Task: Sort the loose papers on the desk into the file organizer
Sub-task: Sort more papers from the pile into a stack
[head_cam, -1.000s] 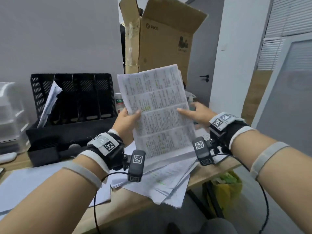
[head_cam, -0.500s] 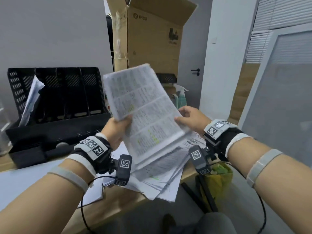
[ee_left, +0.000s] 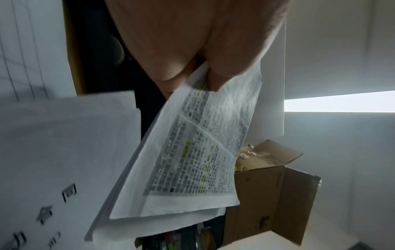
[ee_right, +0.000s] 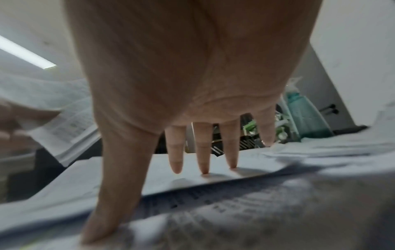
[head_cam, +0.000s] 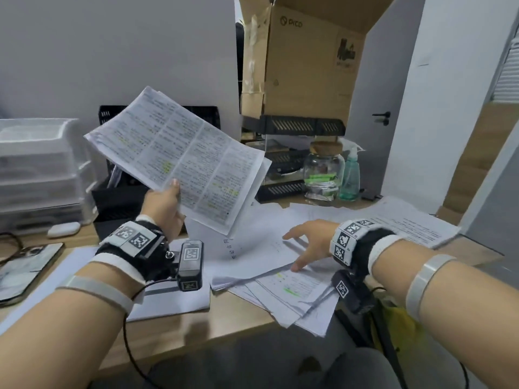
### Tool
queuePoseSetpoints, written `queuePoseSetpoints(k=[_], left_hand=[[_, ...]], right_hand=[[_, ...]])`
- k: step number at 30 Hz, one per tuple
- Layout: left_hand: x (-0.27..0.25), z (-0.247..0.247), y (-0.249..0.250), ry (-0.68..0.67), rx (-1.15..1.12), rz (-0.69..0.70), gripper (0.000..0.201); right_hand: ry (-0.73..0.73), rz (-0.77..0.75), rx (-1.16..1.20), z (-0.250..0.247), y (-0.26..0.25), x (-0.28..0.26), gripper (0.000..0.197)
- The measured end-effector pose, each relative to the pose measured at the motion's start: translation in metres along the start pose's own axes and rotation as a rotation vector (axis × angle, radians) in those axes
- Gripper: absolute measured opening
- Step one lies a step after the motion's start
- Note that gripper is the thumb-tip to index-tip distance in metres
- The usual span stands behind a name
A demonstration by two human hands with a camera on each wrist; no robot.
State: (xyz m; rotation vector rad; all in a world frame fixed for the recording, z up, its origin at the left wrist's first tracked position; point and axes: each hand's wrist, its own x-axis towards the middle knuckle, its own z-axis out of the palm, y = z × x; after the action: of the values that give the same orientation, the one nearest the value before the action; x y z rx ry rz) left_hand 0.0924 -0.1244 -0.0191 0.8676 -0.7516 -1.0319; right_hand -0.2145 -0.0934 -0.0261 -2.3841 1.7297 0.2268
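My left hand [head_cam: 165, 203] pinches a thin sheaf of printed sheets [head_cam: 179, 158] with yellow highlights, held up tilted in front of the black mesh file organizer [head_cam: 118, 192]. In the left wrist view the thumb presses on the printed sheets [ee_left: 198, 160]. My right hand [head_cam: 306, 242] lies flat, fingers spread, on the loose paper pile [head_cam: 261, 256] on the desk. Its fingertips [ee_right: 204, 170] touch the top sheet of the paper pile [ee_right: 213, 203]. The organizer is mostly hidden behind the held sheets.
White stacked drawers [head_cam: 39, 172] stand at the left. A phone [head_cam: 25, 270] and a small white case [head_cam: 63, 229] lie near them. A tall cardboard box [head_cam: 303, 63], black shelf [head_cam: 292, 126], glass jar [head_cam: 323, 169] and teal spray bottle [head_cam: 349, 175] crowd the back. Papers overhang the desk edge [head_cam: 224, 332].
My right hand let go of the sheaf and dropped flat onto the desk pile. The left hand alone carried the sheaf leftward and tilted it toward the organizer.
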Motion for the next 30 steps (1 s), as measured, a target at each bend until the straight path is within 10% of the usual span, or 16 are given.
queuePoseSetpoints(k=[10,15,20,30], left_hand=[[-0.021,-0.051,0.032,0.097,0.006,0.018,0.019],[-0.039,-0.083,0.053,0.200,0.045,0.020,0.037],[-0.065,-0.115,0.076,0.327,0.075,0.065,0.039],[-0.096,-0.152,0.097,0.468,0.199,0.086,0.032]], right_hand=[[0.137,-0.044,-0.413,-0.008,-0.046,0.021,0.030],[-0.023,-0.194,-0.196,-0.012,-0.083,0.020,0.077],[-0.074,-0.552,-0.220,-0.002,-0.153,0.019,0.078],[0.169,-0.731,-0.290,-0.004,-0.187,0.046,0.017]])
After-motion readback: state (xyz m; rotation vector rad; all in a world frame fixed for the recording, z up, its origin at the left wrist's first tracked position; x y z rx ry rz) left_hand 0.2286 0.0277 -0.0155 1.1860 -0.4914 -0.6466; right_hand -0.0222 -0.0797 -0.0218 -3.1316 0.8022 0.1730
